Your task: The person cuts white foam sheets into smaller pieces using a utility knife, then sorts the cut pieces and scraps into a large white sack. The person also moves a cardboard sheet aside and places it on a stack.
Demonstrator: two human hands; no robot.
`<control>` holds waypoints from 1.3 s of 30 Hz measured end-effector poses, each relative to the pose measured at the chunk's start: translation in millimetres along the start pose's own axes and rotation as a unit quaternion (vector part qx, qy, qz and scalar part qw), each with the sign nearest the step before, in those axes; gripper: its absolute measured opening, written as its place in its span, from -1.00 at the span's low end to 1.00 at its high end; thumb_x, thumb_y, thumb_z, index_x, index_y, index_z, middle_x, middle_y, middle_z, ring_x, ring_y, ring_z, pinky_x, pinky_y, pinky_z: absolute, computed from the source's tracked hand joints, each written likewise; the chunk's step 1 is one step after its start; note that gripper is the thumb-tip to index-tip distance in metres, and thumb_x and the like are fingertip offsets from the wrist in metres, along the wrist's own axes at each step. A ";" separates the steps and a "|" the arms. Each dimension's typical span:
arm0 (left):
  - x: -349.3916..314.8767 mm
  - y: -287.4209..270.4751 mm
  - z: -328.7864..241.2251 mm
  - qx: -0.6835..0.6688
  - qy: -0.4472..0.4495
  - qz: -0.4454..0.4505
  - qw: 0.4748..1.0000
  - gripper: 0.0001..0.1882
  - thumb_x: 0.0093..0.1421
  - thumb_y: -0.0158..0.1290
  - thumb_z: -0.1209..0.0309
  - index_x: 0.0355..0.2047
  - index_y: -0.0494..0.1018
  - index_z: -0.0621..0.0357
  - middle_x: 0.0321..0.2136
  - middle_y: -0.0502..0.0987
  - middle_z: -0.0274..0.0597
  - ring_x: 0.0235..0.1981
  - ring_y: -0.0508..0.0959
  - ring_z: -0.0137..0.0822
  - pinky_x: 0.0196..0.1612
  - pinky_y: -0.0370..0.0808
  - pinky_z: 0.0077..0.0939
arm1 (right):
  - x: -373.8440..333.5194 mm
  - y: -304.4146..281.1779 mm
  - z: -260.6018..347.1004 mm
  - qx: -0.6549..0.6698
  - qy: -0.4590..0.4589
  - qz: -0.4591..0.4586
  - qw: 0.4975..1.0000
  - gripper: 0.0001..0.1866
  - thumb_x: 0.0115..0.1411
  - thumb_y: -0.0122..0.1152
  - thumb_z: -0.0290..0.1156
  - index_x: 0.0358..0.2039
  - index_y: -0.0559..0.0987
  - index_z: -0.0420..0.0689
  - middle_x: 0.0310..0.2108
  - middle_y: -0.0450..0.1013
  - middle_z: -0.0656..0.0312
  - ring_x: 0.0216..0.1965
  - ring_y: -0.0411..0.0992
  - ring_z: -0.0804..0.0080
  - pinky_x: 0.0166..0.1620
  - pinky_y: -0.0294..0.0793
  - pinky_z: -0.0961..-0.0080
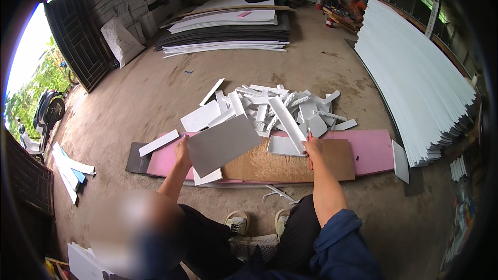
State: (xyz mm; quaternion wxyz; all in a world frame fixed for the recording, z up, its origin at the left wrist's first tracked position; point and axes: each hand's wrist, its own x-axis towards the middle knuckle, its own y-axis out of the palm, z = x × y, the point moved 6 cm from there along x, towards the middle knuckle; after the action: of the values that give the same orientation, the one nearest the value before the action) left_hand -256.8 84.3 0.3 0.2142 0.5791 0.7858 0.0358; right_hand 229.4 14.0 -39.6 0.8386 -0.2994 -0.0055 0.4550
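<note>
Pinching the left edge of a grey panel [225, 145] with the left hand [182, 151], tilted over a wooden board [254, 162]. Gripping a red-handled tool [310, 164] in the right hand [312, 148] (cannot tell whether also touching the white strip [285, 120] just beside). Apparently at the step of lining up the panel before using the tool; next, probably calling for a steady left hold and a clear path for the tool. Working over a pink sheet [374, 151] under the board, with white offcuts [199, 118] heaped beyond and stacked white sheets [410, 83] far right.
</note>
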 end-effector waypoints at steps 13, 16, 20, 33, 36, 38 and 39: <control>-8.1 -45.8 59.4 0.068 -0.083 -0.087 0.990 -0.48 0.07 0.03 0.46 0.06 0.14 -0.01 -0.15 0.35 -0.24 -0.35 0.41 -0.44 -0.33 0.49 -0.47 | 12.1 209.3 30.4 -0.330 -0.264 0.193 0.885 -0.76 0.09 -0.04 -0.37 -0.30 0.37 -0.29 -0.30 0.38 -0.16 -0.18 0.34 -0.07 -0.13 0.34 0.16; -21.4 -55.3 69.3 0.048 -0.088 -0.079 0.992 -0.45 0.08 0.02 0.49 0.08 0.12 0.01 -0.13 0.34 -0.24 -0.33 0.41 -0.46 -0.35 0.49 -0.52 | 0.8 232.8 20.3 -0.374 -0.284 0.220 0.855 -0.82 0.06 -0.01 -0.45 -0.31 0.39 -0.25 -0.32 0.41 -0.06 -0.17 0.35 -0.02 -0.14 0.36 0.18; -43.2 -63.0 53.2 0.055 -0.070 -0.065 0.994 -0.47 0.11 -0.03 0.49 0.10 0.11 -0.01 -0.05 0.29 -0.18 -0.20 0.40 -0.40 -0.25 0.46 -0.49 | 7.0 245.9 17.3 -0.349 -0.286 0.246 0.858 -0.71 0.02 0.12 -0.42 -0.26 0.34 -0.27 -0.15 0.21 -0.12 -0.10 0.27 -0.06 -0.11 0.32 0.18; -89.4 -141.7 39.2 0.052 0.017 -0.124 0.991 -0.51 0.20 -0.18 0.49 0.15 0.10 -0.10 -0.02 0.18 -0.30 -0.07 0.32 -0.39 -0.06 0.37 -0.45 | -206.0 328.9 121.0 -0.024 -0.068 0.592 0.803 -0.52 0.18 -0.06 -0.35 0.04 0.09 -0.28 -0.25 0.35 0.06 -0.40 0.48 0.25 -0.44 0.54 0.48; -129.4 -203.3 65.2 0.153 0.054 -0.231 0.959 -0.51 0.17 -0.13 0.45 0.13 0.15 -0.13 -0.07 0.21 -0.26 -0.07 0.31 -0.36 -0.05 0.35 -0.46 | -242.6 367.5 104.9 -0.108 -0.122 0.618 0.769 -0.52 0.10 0.03 -0.51 0.02 0.14 -0.30 -0.29 0.35 0.07 -0.41 0.45 0.33 -0.45 0.54 0.47; -160.7 -231.2 79.6 0.119 0.054 -0.283 0.950 -0.52 0.16 -0.14 0.46 0.12 0.17 -0.02 -0.08 0.19 -0.16 -0.07 0.28 -0.32 0.05 0.20 -0.51 | -273.6 395.2 92.0 -0.138 -0.173 0.615 0.757 -0.49 0.09 0.05 -0.52 0.04 0.14 -0.31 -0.29 0.36 0.06 -0.41 0.43 0.36 -0.48 0.52 0.51; -169.1 -245.7 84.1 0.123 0.054 -0.312 0.941 -0.53 0.17 -0.15 0.47 0.12 0.17 -0.02 -0.09 0.19 -0.16 -0.07 0.28 -0.33 0.04 0.20 -0.52 | -284.8 412.2 84.7 -0.135 -0.180 0.621 0.751 -0.47 0.08 0.06 -0.52 0.05 0.13 -0.31 -0.29 0.37 0.06 -0.41 0.43 0.36 -0.48 0.52 0.51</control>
State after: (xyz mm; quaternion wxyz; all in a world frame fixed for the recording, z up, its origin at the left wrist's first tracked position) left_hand -404.7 -168.7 -100.8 0.0989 0.3240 0.9357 -0.0981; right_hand -274.6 5.4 -104.2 0.3059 -0.2602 -0.0306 0.9153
